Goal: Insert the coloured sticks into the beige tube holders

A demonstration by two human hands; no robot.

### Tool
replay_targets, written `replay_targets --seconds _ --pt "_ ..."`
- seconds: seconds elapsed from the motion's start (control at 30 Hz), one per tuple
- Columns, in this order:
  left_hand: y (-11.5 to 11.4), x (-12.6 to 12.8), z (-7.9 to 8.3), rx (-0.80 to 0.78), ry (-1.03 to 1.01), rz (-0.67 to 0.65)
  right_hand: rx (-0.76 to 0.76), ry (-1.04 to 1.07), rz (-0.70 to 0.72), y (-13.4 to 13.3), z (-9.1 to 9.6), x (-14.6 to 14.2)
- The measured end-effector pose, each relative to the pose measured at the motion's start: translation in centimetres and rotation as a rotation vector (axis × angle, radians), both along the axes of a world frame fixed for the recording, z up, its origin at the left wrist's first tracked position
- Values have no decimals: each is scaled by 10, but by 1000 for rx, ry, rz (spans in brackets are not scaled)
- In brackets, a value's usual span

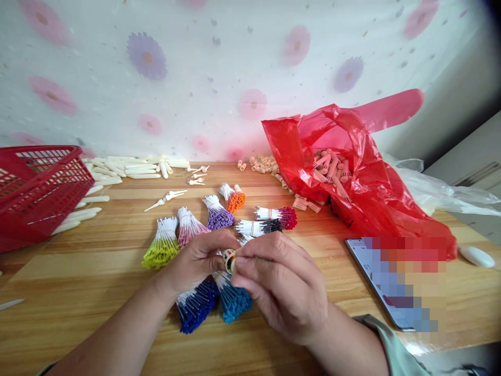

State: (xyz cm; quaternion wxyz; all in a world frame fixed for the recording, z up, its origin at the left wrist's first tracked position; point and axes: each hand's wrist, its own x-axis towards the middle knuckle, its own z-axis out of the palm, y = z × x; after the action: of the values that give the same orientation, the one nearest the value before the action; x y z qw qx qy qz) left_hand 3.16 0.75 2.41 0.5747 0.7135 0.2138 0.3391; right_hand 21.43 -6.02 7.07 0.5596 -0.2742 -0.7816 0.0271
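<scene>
My left hand [198,258] and my right hand [279,284] meet over the wooden table [97,261], fingers pinched together on a small round cream holder [229,259] with coloured tips showing in it. Under and around the hands lie bundles of thin white sticks with coloured tips: yellow [161,245], pink [188,225], purple [216,213], orange [233,198], red [277,215], black [259,227], dark blue [195,305] and light blue [234,300].
A red plastic basket [37,190] stands at the left edge. White plastic caps [129,168] lie along the back. A red plastic bag [352,177] holds cream holders, several spilled beside it [266,166]. A phone [395,282] lies at right.
</scene>
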Motion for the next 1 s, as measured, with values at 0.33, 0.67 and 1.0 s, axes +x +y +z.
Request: replay_targets --seconds 0.33,0.67,1.0 --pt "-12 10 -6 -53 100 80 -311 189 23 21 -15 3" --pt "-27 24 -5 -306 52 150 -576 309 28 37 -23 8" --pt "-25 26 -1 83 409 355 -603 170 -75 44 -31 14"
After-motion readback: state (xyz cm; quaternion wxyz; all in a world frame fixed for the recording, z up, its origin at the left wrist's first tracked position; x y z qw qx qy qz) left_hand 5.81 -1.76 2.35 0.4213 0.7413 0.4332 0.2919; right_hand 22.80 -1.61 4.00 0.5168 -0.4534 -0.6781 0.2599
